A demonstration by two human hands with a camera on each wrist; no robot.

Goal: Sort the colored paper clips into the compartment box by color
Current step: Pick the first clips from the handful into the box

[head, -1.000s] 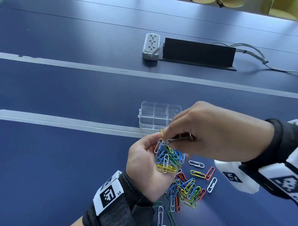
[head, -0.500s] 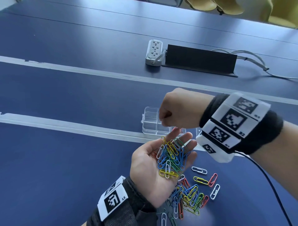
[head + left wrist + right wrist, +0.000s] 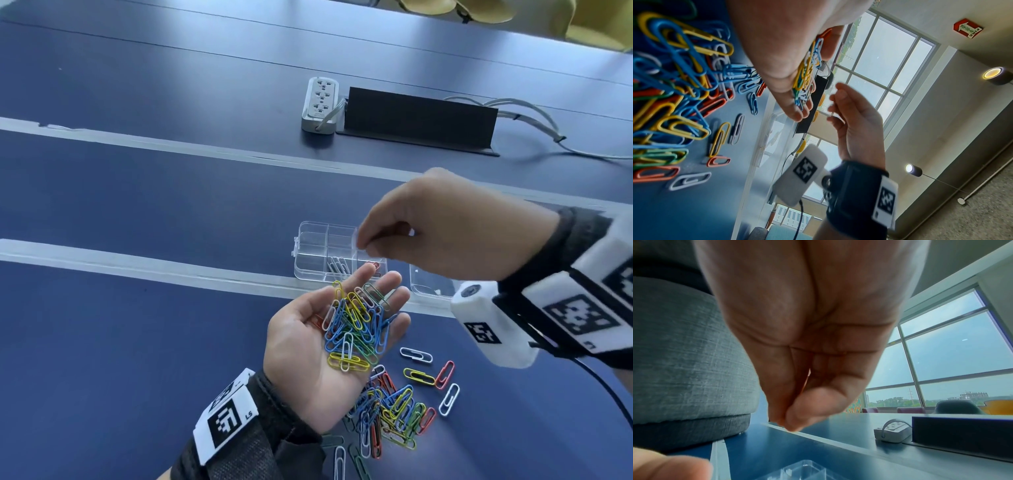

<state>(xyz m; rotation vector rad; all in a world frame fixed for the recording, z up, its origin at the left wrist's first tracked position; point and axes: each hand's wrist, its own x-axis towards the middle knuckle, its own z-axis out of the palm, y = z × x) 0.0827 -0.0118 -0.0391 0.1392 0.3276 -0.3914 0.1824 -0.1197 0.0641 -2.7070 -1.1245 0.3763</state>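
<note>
Left hand (image 3: 310,346), palm up beside clear plastic compartment box (image 3: 313,251), cradles mixed coloured paper clips (image 3: 356,329). Right hand (image 3: 455,229) above box, fingertips pinched; contents indiscernible.

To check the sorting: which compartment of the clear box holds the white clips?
The near-row middle compartment of the compartment box, where white clips lie; its right neighbour holds a red clip.

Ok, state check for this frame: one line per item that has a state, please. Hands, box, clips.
left hand: palm up, fingers straight, carries mixed clips
clips in palm: loose heap, unsorted
right hand: over the box, fingertips pinched together; a clip between them cannot be made out
compartment box: open, white clips in one near compartment, red in the next
box lid: swung open beside it
table pile: unsorted
</note>
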